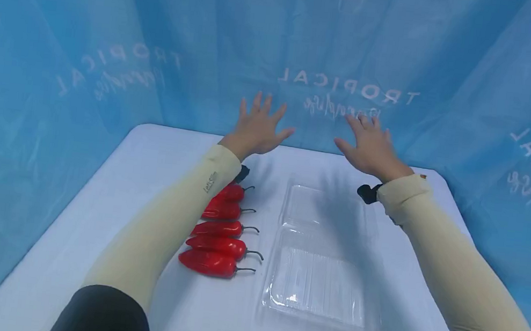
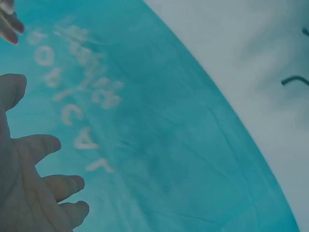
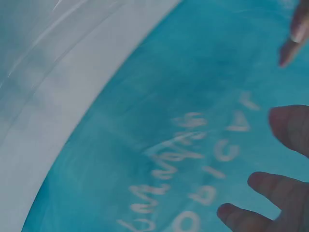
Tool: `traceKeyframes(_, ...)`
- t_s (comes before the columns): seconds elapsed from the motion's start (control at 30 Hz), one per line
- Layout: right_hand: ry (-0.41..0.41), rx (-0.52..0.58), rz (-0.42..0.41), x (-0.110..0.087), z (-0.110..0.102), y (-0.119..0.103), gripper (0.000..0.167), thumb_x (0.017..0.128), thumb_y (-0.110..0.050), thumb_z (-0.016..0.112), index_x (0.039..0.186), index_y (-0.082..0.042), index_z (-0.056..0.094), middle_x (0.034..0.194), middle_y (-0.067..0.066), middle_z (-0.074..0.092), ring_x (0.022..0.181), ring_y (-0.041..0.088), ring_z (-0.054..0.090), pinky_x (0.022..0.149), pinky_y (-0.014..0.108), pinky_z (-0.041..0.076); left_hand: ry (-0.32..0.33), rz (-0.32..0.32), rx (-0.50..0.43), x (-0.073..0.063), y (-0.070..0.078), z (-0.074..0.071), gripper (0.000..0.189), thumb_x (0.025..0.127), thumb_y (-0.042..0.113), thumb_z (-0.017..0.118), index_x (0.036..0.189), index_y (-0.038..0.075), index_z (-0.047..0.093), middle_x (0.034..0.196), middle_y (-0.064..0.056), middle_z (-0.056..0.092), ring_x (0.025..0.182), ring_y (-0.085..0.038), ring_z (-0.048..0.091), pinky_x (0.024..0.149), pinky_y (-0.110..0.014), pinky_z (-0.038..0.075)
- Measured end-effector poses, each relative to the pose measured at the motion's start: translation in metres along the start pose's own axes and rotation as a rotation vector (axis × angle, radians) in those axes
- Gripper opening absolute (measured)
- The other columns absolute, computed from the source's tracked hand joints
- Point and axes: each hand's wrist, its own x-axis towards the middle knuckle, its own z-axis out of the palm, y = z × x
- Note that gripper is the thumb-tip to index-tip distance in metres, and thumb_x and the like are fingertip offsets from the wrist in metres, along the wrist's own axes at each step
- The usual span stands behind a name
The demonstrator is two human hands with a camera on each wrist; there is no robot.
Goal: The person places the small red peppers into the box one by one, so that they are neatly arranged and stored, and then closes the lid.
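Note:
My left hand (image 1: 258, 129) is raised over the far edge of the table, fingers spread and holding nothing. To its right my right hand (image 1: 371, 149) is raised the same way, fingers apart and nothing in them. Several red peppers (image 1: 213, 263) with dark green stems lie in a column on the table, stems pointing right; my left forearm hides part of the far ones. Right of the peppers lies a clear plastic clamshell container (image 1: 316, 279), its lid (image 1: 307, 205) folded open away from me. The left wrist view shows a pepper stem (image 2: 294, 79) at its right edge.
The white table (image 1: 159, 160) has rounded far corners. A blue curtain (image 1: 240, 33) with mirrored white lettering hangs behind it and along both sides. Shadows of my right arm and hand fall across the container.

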Motion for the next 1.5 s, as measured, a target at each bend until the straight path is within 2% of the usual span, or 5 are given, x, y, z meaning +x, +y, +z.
traceKeyframes(0.13,0.149,0.104,-0.097,-0.064,-0.005,0.006,0.070,0.104,-0.042,0.055,0.162,-0.012,0.029,0.166,0.021,0.022,0.155,0.041,0.001,0.117,0.071,0.010,0.097,0.103,-0.080,-0.048,-0.004,-0.011,0.075,0.104,0.065,0.032,0.166,0.026,0.013,0.171,-0.013,0.003,0.156,-0.036,-0.009,0.122,-0.063,-0.002)
traceKeyframes(0.3,0.325,0.156,-0.152,-0.173,0.007,0.029,0.063,0.096,-0.026,0.073,0.153,-0.016,0.048,0.158,0.013,0.044,0.148,0.034,0.035,0.115,0.059,0.033,0.280,0.268,-0.226,-0.146,-0.016,-0.006,0.075,0.098,0.047,0.062,0.162,0.022,0.032,0.166,-0.010,0.028,0.155,-0.032,0.013,0.122,-0.063,0.014)
traceKeyframes(0.57,0.377,0.544,0.244,-0.311,0.063,0.044,0.048,0.102,-0.016,0.066,0.149,-0.017,0.054,0.152,0.003,0.052,0.137,-0.002,0.044,0.100,0.006,0.038,0.296,0.187,-0.605,-0.267,-0.027,0.078,0.071,0.068,0.026,0.097,0.133,0.024,0.068,0.133,0.009,0.060,0.121,-0.011,0.055,0.084,-0.037,0.061)
traceKeyframes(0.8,0.264,0.867,0.278,-0.335,0.114,0.036,0.047,0.103,-0.007,0.060,0.149,-0.005,0.051,0.164,0.004,0.034,0.147,0.012,0.036,0.099,0.012,0.043,0.215,0.061,-0.628,-0.299,-0.034,0.129,0.068,0.063,0.025,0.100,0.126,0.027,0.072,0.126,0.013,0.060,0.115,-0.009,0.056,0.081,-0.036,0.062)
traceKeyframes(1.5,0.157,1.000,0.129,-0.347,0.148,0.029,0.051,0.100,0.004,0.059,0.149,-0.003,0.049,0.157,0.014,0.045,0.144,0.006,0.040,0.108,0.013,0.036,0.077,0.009,-0.613,-0.337,-0.038,0.128,0.060,0.071,0.020,0.095,0.127,0.028,0.073,0.125,0.015,0.063,0.115,-0.009,0.063,0.085,-0.033,0.060)
